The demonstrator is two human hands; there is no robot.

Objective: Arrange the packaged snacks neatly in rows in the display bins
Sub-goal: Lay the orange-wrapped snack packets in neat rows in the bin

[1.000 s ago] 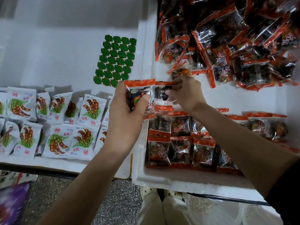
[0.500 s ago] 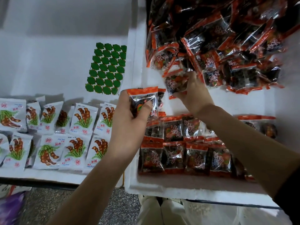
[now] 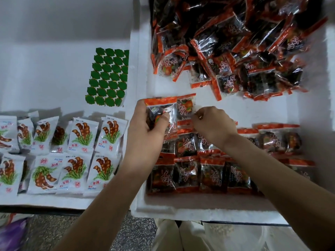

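Note:
My left hand (image 3: 146, 131) grips a small stack of orange-and-black snack packets (image 3: 161, 113), thumb pressed on the front one. My right hand (image 3: 213, 126) pinches another orange packet (image 3: 186, 107) and holds it against the right side of that stack. Both hands hover over the right white foam bin (image 3: 253, 209). Below them, rows of the same packets (image 3: 199, 174) stand lined up along the bin's near side. A loose heap of orange packets (image 3: 235, 48) fills the bin's far half.
The left white bin (image 3: 54, 201) holds two rows of white tamarind packets (image 3: 76, 153) and a sheet of green leaf-shaped pieces (image 3: 108, 77). A few orange packets (image 3: 277, 140) stand at the right. Speckled floor and a purple bag (image 3: 12, 234) lie below.
My right hand drew a packet out of the loose heap and brought it back beside the stack in my left hand. The view shifted slightly.

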